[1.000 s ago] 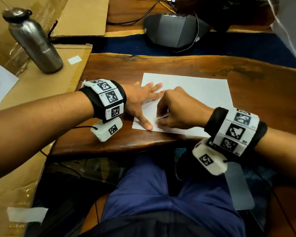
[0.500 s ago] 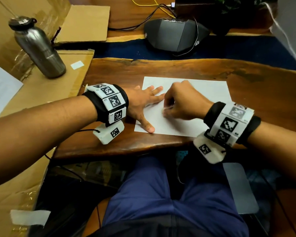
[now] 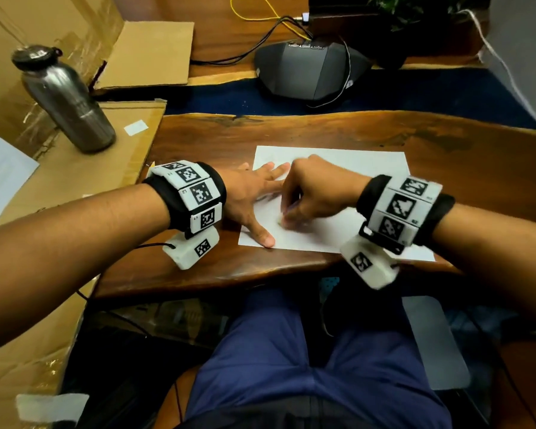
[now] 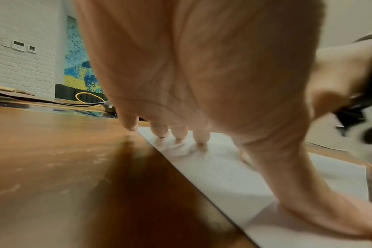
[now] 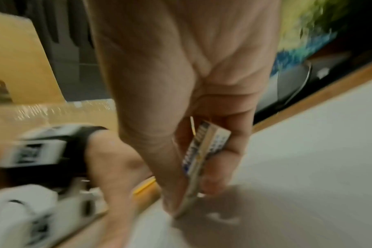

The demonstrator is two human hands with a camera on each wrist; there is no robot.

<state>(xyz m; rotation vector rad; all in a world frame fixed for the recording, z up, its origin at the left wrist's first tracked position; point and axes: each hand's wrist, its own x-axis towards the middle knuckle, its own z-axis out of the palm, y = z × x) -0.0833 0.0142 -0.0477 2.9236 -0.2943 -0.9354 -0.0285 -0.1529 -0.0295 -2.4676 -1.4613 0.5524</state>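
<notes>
A white sheet of paper [image 3: 353, 162] lies on the wooden table [image 3: 291, 131]. My left hand [image 3: 257, 196] lies flat on the sheet's left part with its fingers [image 4: 159, 130] straight and spread, thumb near the front edge. My right hand [image 3: 310, 193] is curled just to the right of it. It pinches a small eraser [image 5: 204, 151] in a blue and white sleeve between thumb and fingers. The eraser's lower end touches the paper [image 5: 308, 151]. In the head view the eraser is hidden by the hand, which is blurred.
A steel bottle [image 3: 65, 100] stands on flat cardboard [image 3: 84, 181] at the left. A dark grey device [image 3: 307, 72] with cables sits behind the table on a blue strip. The table's front edge [image 3: 229, 274] runs just above my lap.
My right hand has slid away over the sheet and then back toward the left hand with the eraser. The left hand stays flat on the paper.
</notes>
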